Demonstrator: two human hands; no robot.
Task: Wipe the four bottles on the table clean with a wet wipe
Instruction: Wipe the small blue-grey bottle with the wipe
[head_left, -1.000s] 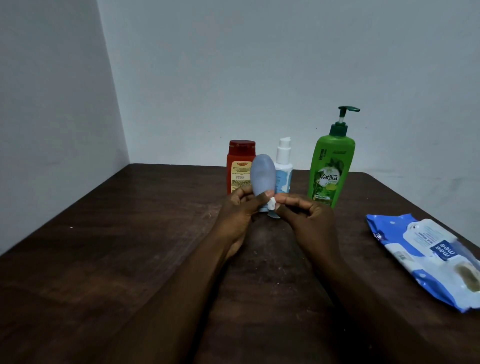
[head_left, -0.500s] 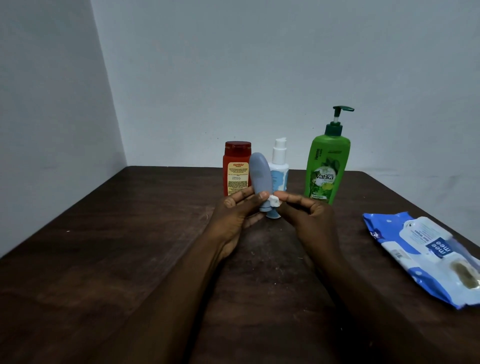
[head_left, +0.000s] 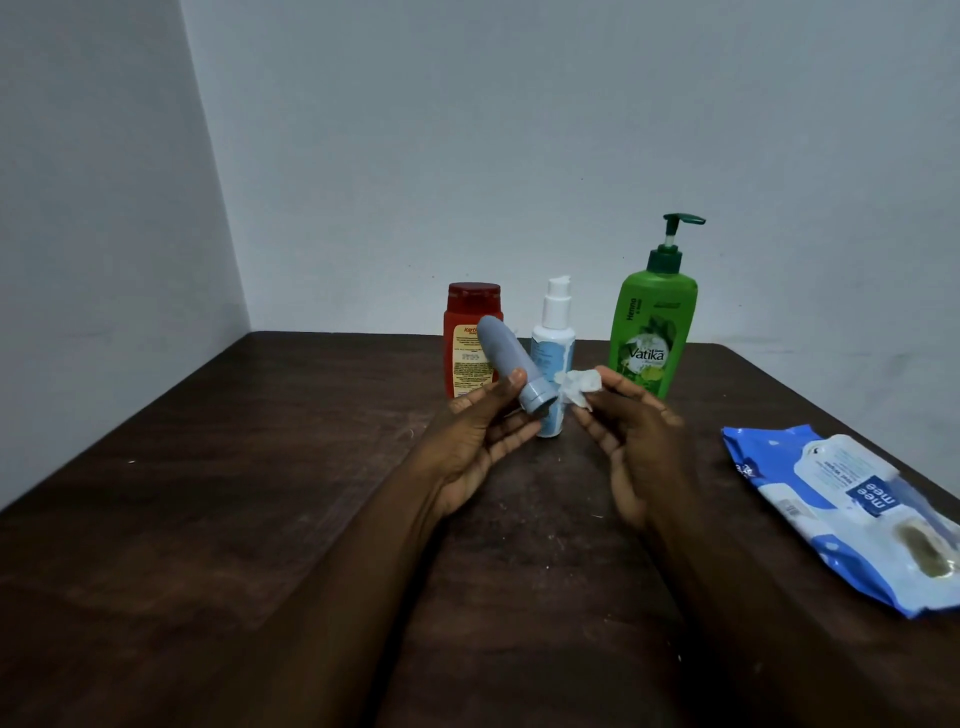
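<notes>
Grey-blue plastic is what your left hand (head_left: 470, 441) holds in the head view: a small grey-blue bottle (head_left: 511, 371) lifted off the table, tilted so its rounded end leans up and to the left and its flat cap end points down toward the right. Your thumb lies along its side near the cap and your fingers curl beneath it, so that hand is closed around the bottle. Your right hand (head_left: 631, 447) pinches a small crumpled wet wipe (head_left: 581, 387) between thumb and fingertips; the wipe sits just beside the cap end of the bottle, and you cannot tell whether the two touch. Behind your hands, three more bottles stand upright in a row near the far edge of the dark wooden table (head_left: 260, 493): a red bottle (head_left: 467, 338) with a yellow label on the left, partly hidden by the bottle you hold; a white pump bottle (head_left: 555, 332) in the middle, its lower part behind your fingers; and a tall green pump bottle (head_left: 653, 322), marked Vatika, on the right. A blue and white wipe pack (head_left: 852, 512) lies flat on the table to your right, well apart from the bottles.
</notes>
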